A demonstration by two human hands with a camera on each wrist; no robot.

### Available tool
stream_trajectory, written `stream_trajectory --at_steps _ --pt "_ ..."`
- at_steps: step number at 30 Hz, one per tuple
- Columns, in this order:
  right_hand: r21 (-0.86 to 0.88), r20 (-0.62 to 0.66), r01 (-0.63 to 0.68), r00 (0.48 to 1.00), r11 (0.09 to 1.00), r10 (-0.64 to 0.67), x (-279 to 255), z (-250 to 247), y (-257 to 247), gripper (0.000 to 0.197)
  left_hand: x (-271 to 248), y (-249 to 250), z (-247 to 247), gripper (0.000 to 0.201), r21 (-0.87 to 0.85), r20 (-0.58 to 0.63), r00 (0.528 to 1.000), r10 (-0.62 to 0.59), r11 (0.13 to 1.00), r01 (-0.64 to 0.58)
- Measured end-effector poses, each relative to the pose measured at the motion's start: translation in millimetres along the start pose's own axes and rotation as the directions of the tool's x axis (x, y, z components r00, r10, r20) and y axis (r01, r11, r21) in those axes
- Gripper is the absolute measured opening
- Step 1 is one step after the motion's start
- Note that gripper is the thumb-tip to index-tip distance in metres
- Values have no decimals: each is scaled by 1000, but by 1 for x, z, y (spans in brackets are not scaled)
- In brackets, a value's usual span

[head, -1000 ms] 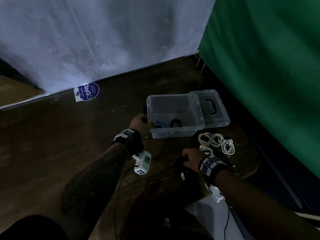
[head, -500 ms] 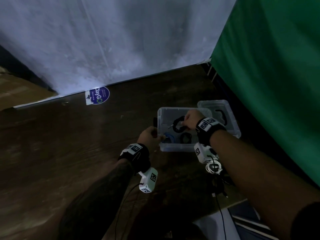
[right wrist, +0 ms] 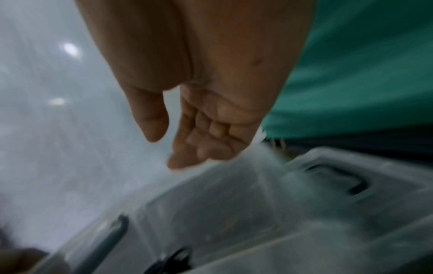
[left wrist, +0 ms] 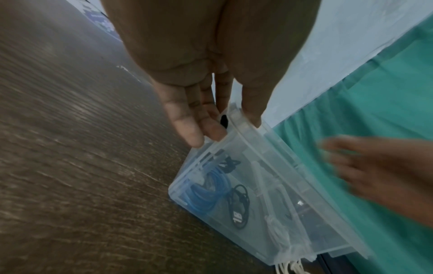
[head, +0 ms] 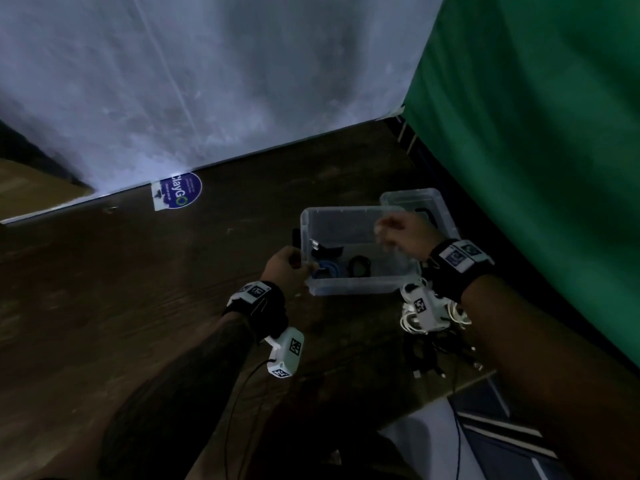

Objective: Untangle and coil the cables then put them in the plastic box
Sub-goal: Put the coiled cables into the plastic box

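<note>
Clear plastic is forming the box (head: 360, 289), which is sitting on the dark wooden table (head: 138, 289) with its lid (head: 412, 197) lying just beyond its far right corner. Inside, a blue coil (left wrist: 203, 192) is lying at the near left, a black coil (left wrist: 239, 209) is lying beside it, and another black cable (head: 325, 251) is resting toward the far left wall. The left hand (head: 285, 271) is gripping the left rim, thumb inside and fingers (left wrist: 187, 122) outside, steadying the box. The right hand (head: 405, 233) is hovering over the right half of the box, well above the coils, its fingers (right wrist: 199, 146) loosely curled and holding nothing; it is blurred. White cables (head: 410, 318) and a dark tangle of cables (head: 436, 355) are waiting on the table just near the box, on the right, partly hidden by the wrist camera. The next cable is probably to be fetched from there, so the left hand should be keeping the box pinned while the right is picking one strand free and winding it in even loops.
</note>
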State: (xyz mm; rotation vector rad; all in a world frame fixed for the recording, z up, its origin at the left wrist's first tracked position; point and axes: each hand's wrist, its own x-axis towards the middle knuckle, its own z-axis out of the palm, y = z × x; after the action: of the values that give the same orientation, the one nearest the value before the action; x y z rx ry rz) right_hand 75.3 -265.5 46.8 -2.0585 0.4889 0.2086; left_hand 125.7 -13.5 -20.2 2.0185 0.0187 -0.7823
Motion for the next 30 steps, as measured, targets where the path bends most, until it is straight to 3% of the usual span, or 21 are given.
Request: stream_trajectory --at_steps 3,5,8,10,12,19,27,30 --pt "-5 -36 -71 997 997 71 -36 -24 29 18 1 1 0 30 -10 -3 1000 3 1000 -3" --pt "-191 42 -148 986 970 159 -56 -23 59 18 1 3 1 30 -3 -14 1000 11 1000 -11" --pt "-551 56 -189 964 813 262 -59 -4 114 27 2 6 3 26 1 -21 999 28 1000 -28" --pt "-672 1 -248 942 697 336 -55 11 145 40 2 7 4 25 4 -38 999 36 999 -36" --pt "-660 -36 -294 932 692 362 -52 23 166 49 1 8 5 26 5 -45 998 40 999 -40" --pt "-549 -160 -344 938 761 308 -47 40 190 55 -1 8 4 28 -4 -39 998 39 999 -39" --pt "-345 -116 -331 944 878 310 -73 23 130 25 0 8 3 30 -9 -10 1000 21 1000 -21" --pt "-246 -93 -225 974 943 208 -79 2 102 18 1 7 4 31 -37 -24 999 24 999 -25"
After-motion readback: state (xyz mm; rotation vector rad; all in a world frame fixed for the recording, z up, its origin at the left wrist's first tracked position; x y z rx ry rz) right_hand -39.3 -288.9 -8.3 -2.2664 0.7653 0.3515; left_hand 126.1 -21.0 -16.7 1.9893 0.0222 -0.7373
